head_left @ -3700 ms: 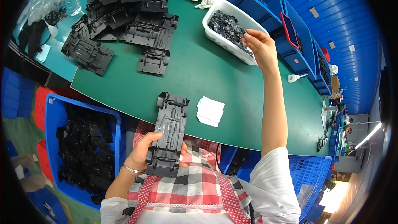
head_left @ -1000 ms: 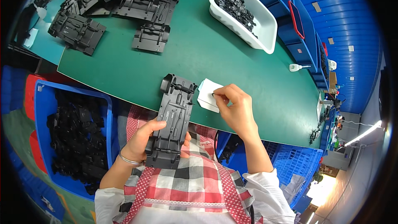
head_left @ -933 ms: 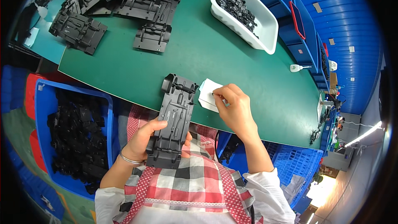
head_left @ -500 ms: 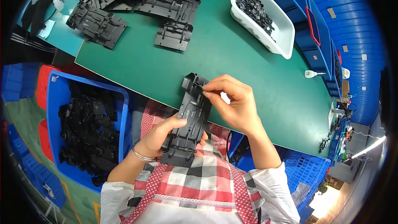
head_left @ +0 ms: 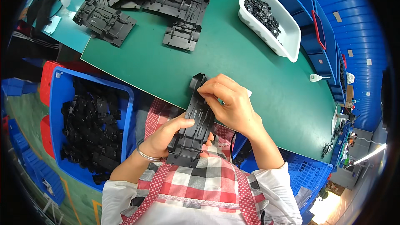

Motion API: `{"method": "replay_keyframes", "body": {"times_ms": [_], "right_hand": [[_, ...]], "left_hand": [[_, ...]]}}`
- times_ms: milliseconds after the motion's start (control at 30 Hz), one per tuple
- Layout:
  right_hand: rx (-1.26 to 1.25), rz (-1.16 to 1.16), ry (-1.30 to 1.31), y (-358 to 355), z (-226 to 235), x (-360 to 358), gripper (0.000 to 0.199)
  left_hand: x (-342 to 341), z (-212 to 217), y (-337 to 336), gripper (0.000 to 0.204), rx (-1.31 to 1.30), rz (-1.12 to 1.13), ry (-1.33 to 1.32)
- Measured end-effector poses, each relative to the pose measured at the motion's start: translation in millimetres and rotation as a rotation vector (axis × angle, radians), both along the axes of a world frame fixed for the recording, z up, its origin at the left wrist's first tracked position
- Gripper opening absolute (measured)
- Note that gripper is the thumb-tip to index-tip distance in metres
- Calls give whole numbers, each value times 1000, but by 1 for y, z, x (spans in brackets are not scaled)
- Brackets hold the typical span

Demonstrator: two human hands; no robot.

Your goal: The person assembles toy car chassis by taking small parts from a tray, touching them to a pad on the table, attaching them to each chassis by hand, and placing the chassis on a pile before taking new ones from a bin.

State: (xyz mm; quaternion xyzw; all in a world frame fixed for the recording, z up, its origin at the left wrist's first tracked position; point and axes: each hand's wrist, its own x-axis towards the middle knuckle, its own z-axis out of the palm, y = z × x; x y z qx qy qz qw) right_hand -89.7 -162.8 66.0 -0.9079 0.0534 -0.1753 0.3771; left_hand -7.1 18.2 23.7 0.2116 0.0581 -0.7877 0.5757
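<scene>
A long black moulded plastic chassis part [head_left: 192,131] is tilted in front of my apron, its far end over the table's front edge. My left hand [head_left: 164,137] grips it from the side, the thumb lying on its face and the other fingers curled underneath. At the far end, my right hand [head_left: 235,106] presses thumb and fingertips together against the part. Whatever those fingertips pinch is hidden behind them. Farther off on the green table [head_left: 250,71] lie more black chassis parts [head_left: 179,6], stacked and overlapping.
A white tub [head_left: 293,43] of small black pieces stands at the back right, near blue shelving bins [head_left: 306,21]. A small white bottle [head_left: 316,77] lies by them. To my left, a blue crate [head_left: 58,141] holds many black parts. Another person's dark sleeve [head_left: 39,14] shows far left.
My right hand has turned slightly, its fingers closing over the part's far end. The whole scene has shifted a little rightward in view. My left hand keeps its grip.
</scene>
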Motion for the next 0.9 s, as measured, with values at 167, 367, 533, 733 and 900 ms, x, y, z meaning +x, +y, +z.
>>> {"method": "replay_keyframes", "body": {"times_ms": [167, 367, 533, 733, 900], "right_hand": [[-30, 42, 5, -2, 0, 1, 20], [-108, 131, -23, -3, -1, 1, 24], [-185, 114, -75, 0, 1, 3, 25], [-71, 35, -92, 3, -5, 1, 24], [-26, 15, -87, 5, -8, -1, 21]], "left_hand": [[1, 1, 0, 44, -15, 0, -1], [0, 1, 0, 44, -2, 2, -34], [0, 2, -2, 44, -3, 13, -54], [1, 4, -2, 46, -4, -8, -75], [0, 0, -1, 47, -63, 2, -128]]}}
